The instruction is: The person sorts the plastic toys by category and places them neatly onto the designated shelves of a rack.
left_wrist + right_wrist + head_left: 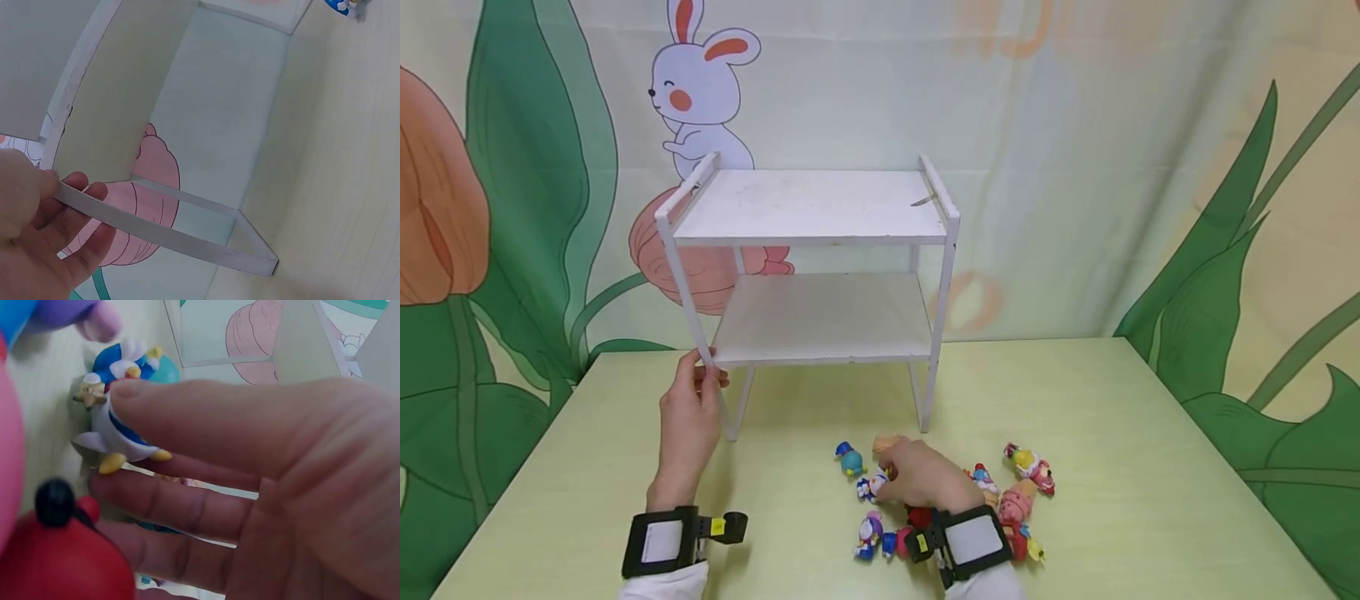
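Note:
A white two-tier shelf [820, 204] stands at the back of the table. My left hand [688, 429] grips its front left leg just below the lower board [831, 321], thumb on one side and fingers curled on the other, as the left wrist view also shows. Among small toys in front of the shelf, my right hand [928, 477] pinches a blue-and-white toy figurine [128, 428] with yellow feet, the thumb over its body and fingers behind it. A red round toy with a black knob [72, 553] is close below those fingers in the right wrist view.
Left of the right hand lie a teal figurine with a blue cap [850, 461] and a purple-topped figurine [869, 532]. On its right are a pink ice-cream toy [1017, 502] and a yellow-and-pink figurine [1030, 468]. A printed curtain [1037, 167] hangs behind the table.

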`<state>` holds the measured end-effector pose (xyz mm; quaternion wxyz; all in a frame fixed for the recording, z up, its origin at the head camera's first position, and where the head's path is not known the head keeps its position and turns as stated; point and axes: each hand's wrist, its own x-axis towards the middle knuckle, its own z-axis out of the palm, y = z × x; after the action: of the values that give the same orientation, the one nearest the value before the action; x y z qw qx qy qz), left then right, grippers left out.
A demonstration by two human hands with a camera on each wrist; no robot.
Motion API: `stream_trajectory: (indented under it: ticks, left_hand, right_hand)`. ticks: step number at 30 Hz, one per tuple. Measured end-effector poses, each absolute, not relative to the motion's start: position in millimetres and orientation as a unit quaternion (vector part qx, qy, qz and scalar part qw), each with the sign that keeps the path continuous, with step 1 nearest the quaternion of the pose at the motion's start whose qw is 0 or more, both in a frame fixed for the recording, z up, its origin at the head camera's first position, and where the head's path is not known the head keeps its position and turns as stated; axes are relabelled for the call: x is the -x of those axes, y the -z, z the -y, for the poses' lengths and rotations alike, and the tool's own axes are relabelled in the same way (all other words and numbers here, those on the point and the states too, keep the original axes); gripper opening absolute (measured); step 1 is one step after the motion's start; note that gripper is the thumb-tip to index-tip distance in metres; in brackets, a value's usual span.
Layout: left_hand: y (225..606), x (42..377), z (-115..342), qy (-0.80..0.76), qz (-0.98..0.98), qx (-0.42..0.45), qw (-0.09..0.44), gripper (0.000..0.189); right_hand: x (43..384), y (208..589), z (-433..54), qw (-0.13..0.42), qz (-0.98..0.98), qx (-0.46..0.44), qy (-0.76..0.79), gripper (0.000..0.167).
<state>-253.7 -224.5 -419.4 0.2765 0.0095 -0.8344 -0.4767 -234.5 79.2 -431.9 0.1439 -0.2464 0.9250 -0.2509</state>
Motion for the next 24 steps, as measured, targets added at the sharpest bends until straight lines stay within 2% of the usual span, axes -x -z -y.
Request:
stream_trajectory:
  ticks: [13,18,24]
  left_hand:
    - [419,253,224,0.476,0.835,-0.005,0.277,0.037]
    - [422,252,225,0.473,0.836,-0.003,0.279,0.037]
    - [420,254,226,0.472,0.835,0.003,0.284,0.038]
  right_hand:
    - [236,433,-78,0.15,-0.916,0.257,0.27,0.024]
    - [234,430,-78,0.16,-0.906,0.244,0.307,0.021]
    - [233,421,-79,0.14,-0.91,0.243,0.304,0.019]
